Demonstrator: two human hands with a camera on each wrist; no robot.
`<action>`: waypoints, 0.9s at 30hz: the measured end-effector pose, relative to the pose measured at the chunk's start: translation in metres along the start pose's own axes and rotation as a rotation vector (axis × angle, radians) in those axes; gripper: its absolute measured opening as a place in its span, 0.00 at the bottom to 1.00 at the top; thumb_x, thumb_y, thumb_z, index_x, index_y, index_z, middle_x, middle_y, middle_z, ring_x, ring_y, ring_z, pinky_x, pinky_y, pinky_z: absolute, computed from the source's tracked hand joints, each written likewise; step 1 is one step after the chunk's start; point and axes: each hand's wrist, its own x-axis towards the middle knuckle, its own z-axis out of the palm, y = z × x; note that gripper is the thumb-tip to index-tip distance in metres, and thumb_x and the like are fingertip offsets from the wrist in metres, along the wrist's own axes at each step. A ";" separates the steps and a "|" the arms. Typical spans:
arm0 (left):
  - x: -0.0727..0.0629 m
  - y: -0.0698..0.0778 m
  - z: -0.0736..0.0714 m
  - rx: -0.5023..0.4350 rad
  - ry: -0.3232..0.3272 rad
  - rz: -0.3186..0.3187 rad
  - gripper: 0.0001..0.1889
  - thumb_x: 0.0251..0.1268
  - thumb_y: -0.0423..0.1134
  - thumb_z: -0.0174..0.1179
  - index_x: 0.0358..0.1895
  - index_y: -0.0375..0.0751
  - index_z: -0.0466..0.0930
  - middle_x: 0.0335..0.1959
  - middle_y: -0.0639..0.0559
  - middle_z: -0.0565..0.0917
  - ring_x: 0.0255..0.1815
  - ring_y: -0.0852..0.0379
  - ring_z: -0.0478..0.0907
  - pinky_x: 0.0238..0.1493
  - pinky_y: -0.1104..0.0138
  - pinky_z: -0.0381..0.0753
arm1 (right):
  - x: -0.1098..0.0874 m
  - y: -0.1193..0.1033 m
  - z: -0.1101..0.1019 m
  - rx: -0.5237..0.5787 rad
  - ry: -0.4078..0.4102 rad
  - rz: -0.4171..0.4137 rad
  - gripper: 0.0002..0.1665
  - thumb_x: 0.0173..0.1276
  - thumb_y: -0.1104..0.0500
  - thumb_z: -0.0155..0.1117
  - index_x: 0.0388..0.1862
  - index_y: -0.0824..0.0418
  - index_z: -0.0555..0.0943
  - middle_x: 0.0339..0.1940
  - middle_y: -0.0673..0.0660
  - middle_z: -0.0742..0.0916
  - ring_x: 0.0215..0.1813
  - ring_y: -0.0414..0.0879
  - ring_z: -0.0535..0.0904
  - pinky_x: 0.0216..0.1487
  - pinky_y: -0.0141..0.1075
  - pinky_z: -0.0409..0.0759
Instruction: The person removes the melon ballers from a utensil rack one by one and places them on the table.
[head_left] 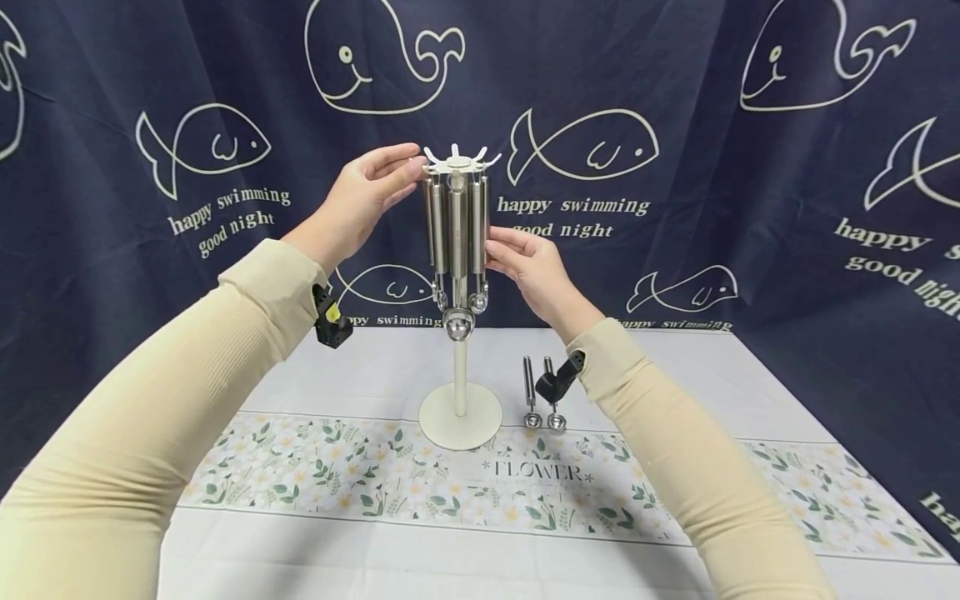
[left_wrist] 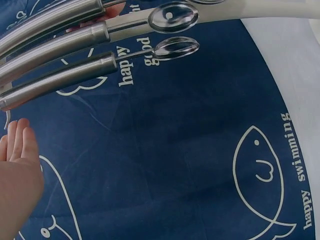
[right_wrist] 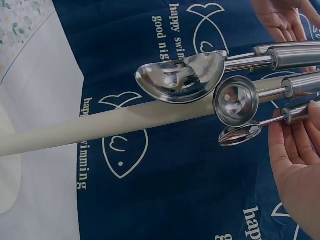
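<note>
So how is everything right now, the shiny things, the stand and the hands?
Stand: upright
Hanging utensils: on the stand, bowls down
Two loose utensils: lying on the table
Left hand: raised at the stand's top
Right hand: holding a hanging utensil's handle
Blue curtain: hanging behind

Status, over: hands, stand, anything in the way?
Left hand beside the top of the white stand. Right hand pinching a hanging spoon. Stand upright; two loose scoops on the table, right of its base; nothing visibly blocking the hands.
</note>
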 end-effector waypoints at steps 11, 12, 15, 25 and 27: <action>-0.002 0.005 0.001 -0.006 -0.043 -0.011 0.29 0.69 0.31 0.57 0.71 0.32 0.61 0.69 0.39 0.69 0.66 0.54 0.70 0.72 0.69 0.67 | 0.002 -0.007 -0.004 -0.042 0.007 -0.036 0.22 0.69 0.72 0.56 0.62 0.78 0.71 0.35 0.45 0.88 0.40 0.36 0.84 0.49 0.31 0.85; -0.002 0.006 0.000 -0.001 -0.048 -0.009 0.29 0.69 0.31 0.57 0.71 0.33 0.61 0.69 0.39 0.69 0.66 0.54 0.71 0.72 0.69 0.67 | 0.002 -0.007 -0.004 -0.056 0.012 -0.043 0.22 0.69 0.72 0.57 0.62 0.78 0.71 0.35 0.44 0.88 0.40 0.36 0.84 0.50 0.31 0.84; -0.002 0.007 0.000 0.015 -0.054 -0.012 0.29 0.69 0.31 0.57 0.71 0.33 0.61 0.68 0.39 0.70 0.65 0.55 0.71 0.72 0.69 0.66 | 0.002 -0.010 -0.004 -0.099 0.029 -0.068 0.22 0.69 0.71 0.58 0.61 0.77 0.72 0.35 0.44 0.88 0.39 0.35 0.84 0.52 0.32 0.84; -0.001 0.007 0.002 0.020 -0.107 -0.014 0.29 0.70 0.30 0.54 0.72 0.35 0.59 0.71 0.39 0.67 0.68 0.55 0.69 0.73 0.71 0.65 | 0.001 -0.015 -0.005 -0.023 0.058 -0.080 0.20 0.70 0.72 0.55 0.60 0.78 0.71 0.34 0.48 0.88 0.39 0.38 0.85 0.50 0.30 0.84; 0.000 0.007 0.002 0.021 -0.111 -0.016 0.28 0.70 0.30 0.54 0.72 0.35 0.60 0.71 0.40 0.67 0.68 0.55 0.68 0.73 0.71 0.65 | 0.001 -0.016 -0.007 0.000 0.063 -0.080 0.19 0.69 0.73 0.56 0.58 0.77 0.73 0.33 0.49 0.88 0.39 0.39 0.86 0.49 0.30 0.85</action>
